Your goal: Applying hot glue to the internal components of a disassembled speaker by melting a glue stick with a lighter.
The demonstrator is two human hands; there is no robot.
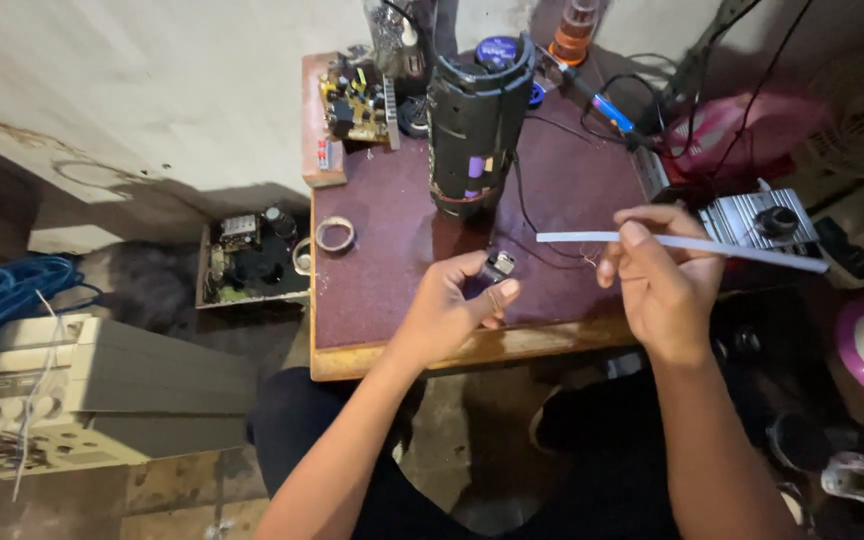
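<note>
- The white stick [682, 245] was long, thin and straight, pale against the dark clutter; it ran level from above the tabletop's [392, 290] right part out past its right edge, toward a ribbed silver metal block [752, 215].
- The small lighter [498, 266] was dark with a shiny metal top, held above the tabletop's front part.
- A black cylindrical speaker shell [477, 120] stood upright at the back of the tabletop, opened so that purple cells and tape showed inside.
- A bare circuit board [357, 100] with yellow and black parts sat at the back left corner; a small roll of clear tape [335, 234] lay flat near the left edge.
- A round blue-lidded tin [497, 48] sat behind the speaker; I could not read its label. An orange ribbed bottle [577, 25] stood further back.
- My left hand [452, 305] was curled closed around the lighter, thumb and forefinger pinching it.
- My right hand [657, 285] gripped the white stick near its left end, fingers folded, thumb on top.
- The two hands were near each other but apart.
</note>
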